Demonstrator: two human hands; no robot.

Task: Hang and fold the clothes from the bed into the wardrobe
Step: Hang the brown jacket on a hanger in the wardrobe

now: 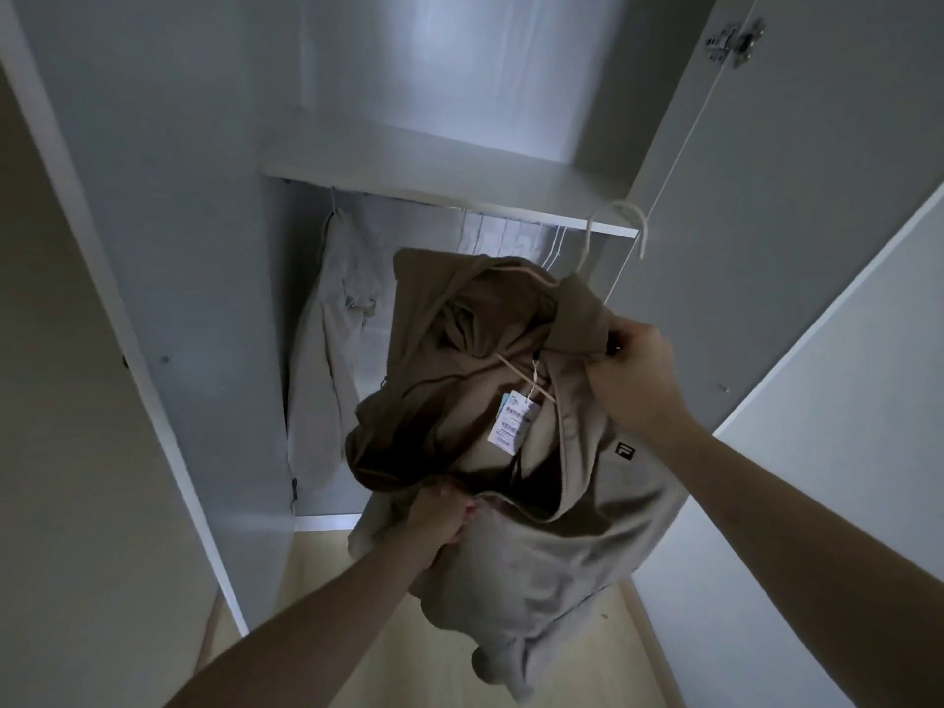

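You hold the beige hoodie in front of the open wardrobe, its hanger only half seated inside the collar. Your right hand has its grip pinched on the collar fabric; your left hand has its grip bunched on the front edge lower down. Square both shoulders on the hanger first, then lift the hook to the rail, beside the pale garment hanging at the left.
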